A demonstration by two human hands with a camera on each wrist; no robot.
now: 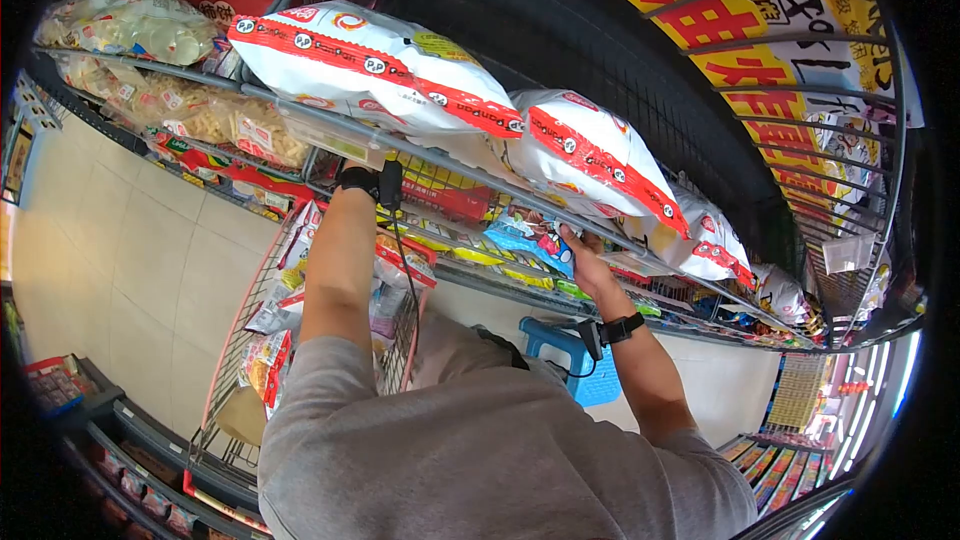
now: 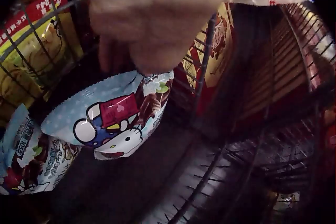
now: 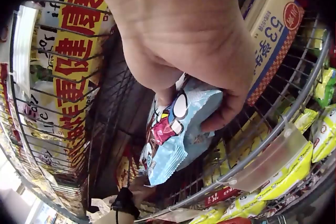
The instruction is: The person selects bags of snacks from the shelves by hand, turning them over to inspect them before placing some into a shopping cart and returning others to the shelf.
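From the head view both arms reach up into the wire shelf (image 1: 600,230) at twelve o'clock; the left wrist view shows the left hand (image 2: 152,19) pinching a pale blue snack bag (image 2: 113,116); the right wrist view shows the right hand (image 3: 184,40) with fingers (image 3: 223,116) clasping another blue snack bag (image 3: 181,132).

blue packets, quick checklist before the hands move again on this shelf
1. Right hand has a firm grip on its blue packet: ok, fingers and thumb curl round its top.
2. Left hand grips the other blue packet: ok, pinched at its top edge.
3. Packets look undamaged: cannot tell, only the fronts show.
4. Room on the wire shelf under the left hand: ok, bare wire shows there.
5. Big white bags overhead sit steady: cannot tell.
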